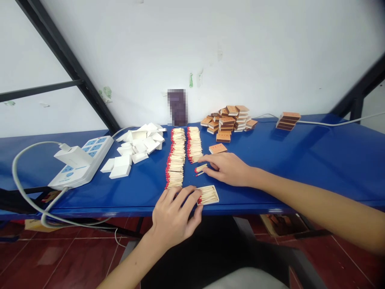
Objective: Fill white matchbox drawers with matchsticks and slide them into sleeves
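Left hand [176, 218] by a white tray [210, 203] of matches

Its fingers are bent and a bit apart. One fingertip touches the left end of the tray, and the thumb is near the front corner. It is hard to tell if they grip it. The matches [208, 193] inside lie just right of those fingers, red tips toward them.

Farther off, the right hand [226, 167] comes in from the right. Its pointer finger and thumb are wide apart. A few loose matches [201, 169] lie between them on the blue tabletop [261, 150]. The pointer tip is at the near end of a short row [195, 143] of matches. Left of it is a long row [176, 156], ending just beyond the left fingers.

Past the right fingers, one orange matchbox [218, 148] lies flat. Behind it is a messy pile [227, 121] of matchboxes. A small stack [288, 121] stands well to the right. White box parts [140, 143] sit in a heap, left of the right fingers. Farther left is a white power strip [80, 172].
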Motion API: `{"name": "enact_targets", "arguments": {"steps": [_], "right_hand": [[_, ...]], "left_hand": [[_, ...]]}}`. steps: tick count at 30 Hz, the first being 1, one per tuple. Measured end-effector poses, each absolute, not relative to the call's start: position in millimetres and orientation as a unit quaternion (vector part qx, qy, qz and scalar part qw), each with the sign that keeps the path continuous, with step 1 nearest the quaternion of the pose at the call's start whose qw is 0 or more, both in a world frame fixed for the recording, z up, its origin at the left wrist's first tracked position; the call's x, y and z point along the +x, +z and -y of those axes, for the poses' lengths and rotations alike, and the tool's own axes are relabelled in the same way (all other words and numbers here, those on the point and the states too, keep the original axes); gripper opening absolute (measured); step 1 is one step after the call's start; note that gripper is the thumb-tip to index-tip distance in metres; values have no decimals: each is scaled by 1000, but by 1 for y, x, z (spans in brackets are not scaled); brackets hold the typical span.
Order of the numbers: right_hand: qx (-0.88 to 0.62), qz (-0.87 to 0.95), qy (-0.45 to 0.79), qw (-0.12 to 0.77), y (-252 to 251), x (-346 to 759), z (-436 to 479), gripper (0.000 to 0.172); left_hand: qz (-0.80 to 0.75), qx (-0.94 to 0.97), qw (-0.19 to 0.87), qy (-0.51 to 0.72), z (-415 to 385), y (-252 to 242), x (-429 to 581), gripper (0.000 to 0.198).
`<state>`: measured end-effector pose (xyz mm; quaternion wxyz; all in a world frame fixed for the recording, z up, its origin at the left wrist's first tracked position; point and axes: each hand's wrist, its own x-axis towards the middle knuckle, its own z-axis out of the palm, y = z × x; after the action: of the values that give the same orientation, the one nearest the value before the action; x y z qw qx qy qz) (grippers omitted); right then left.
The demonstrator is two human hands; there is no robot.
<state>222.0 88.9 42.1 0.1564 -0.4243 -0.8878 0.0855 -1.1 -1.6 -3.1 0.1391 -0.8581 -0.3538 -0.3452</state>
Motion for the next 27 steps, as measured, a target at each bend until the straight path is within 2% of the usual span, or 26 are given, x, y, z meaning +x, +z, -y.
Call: {"name": "enact_targets", "arguments": {"steps": [19, 27], "right_hand": [[-412, 894, 75, 157, 42, 223, -90, 31], [-392, 906, 69, 142, 42, 225, -91, 28]], "left_hand": [[368, -844, 135, -365, 3, -3, 0, 26], [401, -794, 5, -457, 4, 8, -5, 21]]}}
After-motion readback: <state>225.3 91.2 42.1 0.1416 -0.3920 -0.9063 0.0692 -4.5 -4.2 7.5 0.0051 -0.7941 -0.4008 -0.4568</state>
